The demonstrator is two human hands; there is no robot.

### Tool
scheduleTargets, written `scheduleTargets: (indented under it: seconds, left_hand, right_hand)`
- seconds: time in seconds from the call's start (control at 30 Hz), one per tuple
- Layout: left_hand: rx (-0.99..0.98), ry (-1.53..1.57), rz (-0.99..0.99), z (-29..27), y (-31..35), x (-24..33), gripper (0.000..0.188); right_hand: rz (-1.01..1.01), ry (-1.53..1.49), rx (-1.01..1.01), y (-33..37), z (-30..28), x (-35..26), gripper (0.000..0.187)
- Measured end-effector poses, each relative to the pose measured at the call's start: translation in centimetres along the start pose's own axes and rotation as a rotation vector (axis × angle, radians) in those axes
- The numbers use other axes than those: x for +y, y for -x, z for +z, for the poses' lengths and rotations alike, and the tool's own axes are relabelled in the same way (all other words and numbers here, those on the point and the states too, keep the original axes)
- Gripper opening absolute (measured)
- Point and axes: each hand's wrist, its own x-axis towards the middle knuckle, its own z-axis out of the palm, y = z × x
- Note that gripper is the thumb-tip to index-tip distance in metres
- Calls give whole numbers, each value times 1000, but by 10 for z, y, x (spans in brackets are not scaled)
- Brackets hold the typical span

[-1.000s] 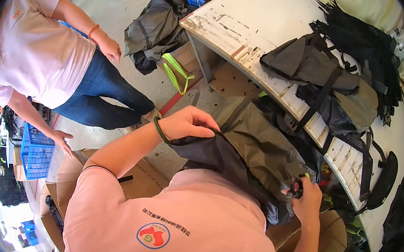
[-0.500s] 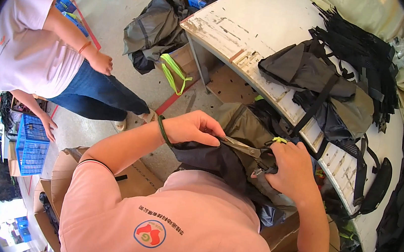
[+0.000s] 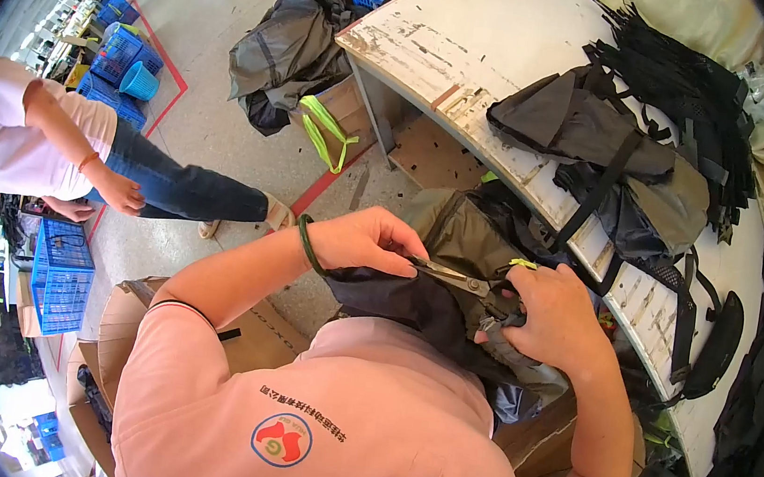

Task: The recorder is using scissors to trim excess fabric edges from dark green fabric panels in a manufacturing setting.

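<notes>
My right hand (image 3: 560, 317) is closed round the handles of a pair of scissors (image 3: 455, 278), whose blades point left toward my other hand. A bit of yellow-green cord (image 3: 522, 263) shows by the right fingers. Thumb and fingers of my left hand (image 3: 365, 241) pinch the edge of black fabric (image 3: 383, 297) close to the scissor tips. That fabric drapes over my lap, against a grey-olive bag-like piece (image 3: 465, 239) lying just beyond it. Whether the blades have fabric between them is too small to tell.
To the right stands a worn white table (image 3: 480, 38) carrying a grey-black bag (image 3: 592, 135) and a heap of black straps (image 3: 681, 94). Cardboard boxes (image 3: 261, 347) stand beside me. A person (image 3: 46, 130) is at the left, near blue crates (image 3: 62, 273). Grey fabric (image 3: 281, 48) lies beyond.
The person at the left has moved farther left and lower in view, uncovering blue crates behind. My hands stay nearly in place; the scissor blades look slightly closer together.
</notes>
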Motion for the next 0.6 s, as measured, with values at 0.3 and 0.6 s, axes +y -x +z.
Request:
scheduleTargets:
  seconds: [0.3, 0.6]
  left_hand:
    - [-12, -6, -3, 0, -1, -3, 21]
    - [-27, -4, -18, 2, -3, -3, 21]
  right_hand:
    - [5, 43, -53, 0, 0, 1, 37]
    - [92, 65, -58, 11, 8, 4, 48]
